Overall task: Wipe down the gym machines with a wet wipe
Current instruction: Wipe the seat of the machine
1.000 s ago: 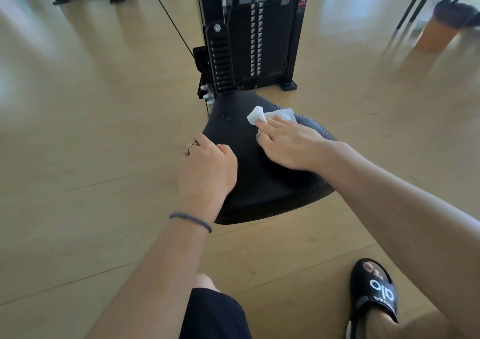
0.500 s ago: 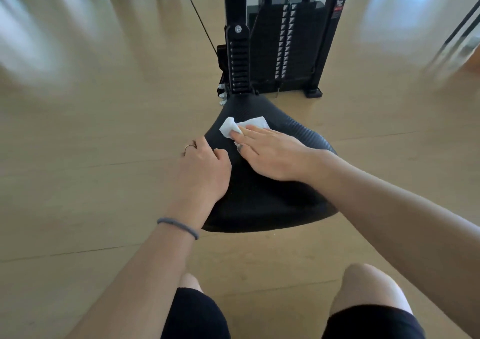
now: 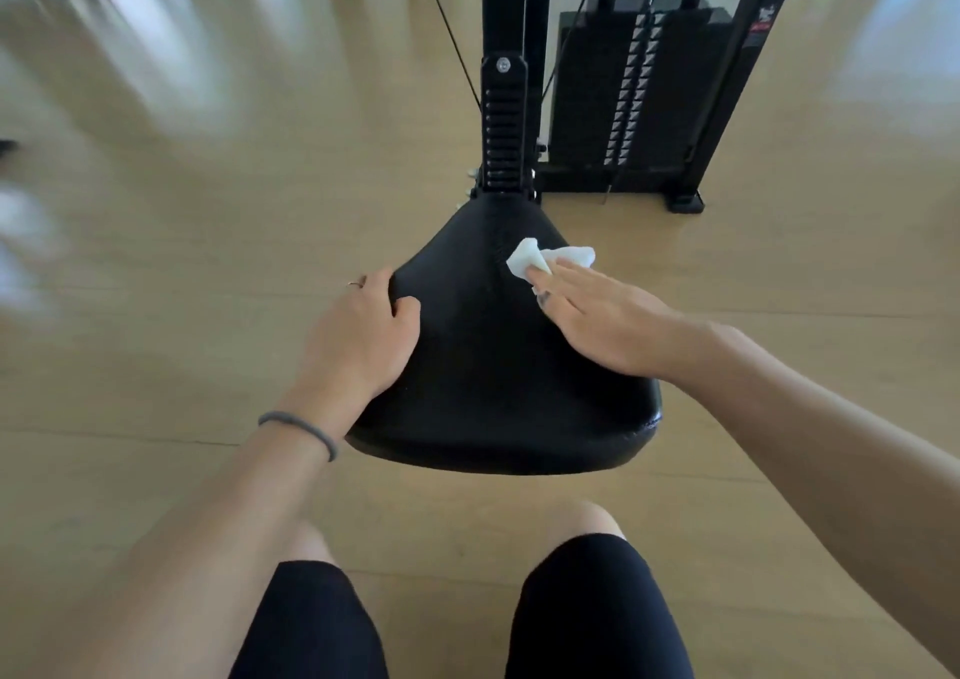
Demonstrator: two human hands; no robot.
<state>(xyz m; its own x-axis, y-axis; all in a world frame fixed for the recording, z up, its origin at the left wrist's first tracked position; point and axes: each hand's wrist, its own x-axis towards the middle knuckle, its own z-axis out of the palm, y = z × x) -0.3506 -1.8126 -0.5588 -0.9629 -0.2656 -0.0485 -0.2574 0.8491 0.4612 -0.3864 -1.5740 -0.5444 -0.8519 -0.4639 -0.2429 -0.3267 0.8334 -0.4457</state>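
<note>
The black seat pad (image 3: 498, 366) of the cable machine (image 3: 639, 96) fills more of the view than a second ago. The wet wipe (image 3: 545, 258) has swung left across the pad, then back toward its narrow far right, so wiping is mid-pass. The right hand (image 3: 602, 319), its grip flat and open, presses the wipe down. The left hand (image 3: 363, 335), its grip curled, holds the pad's left edge.
</note>
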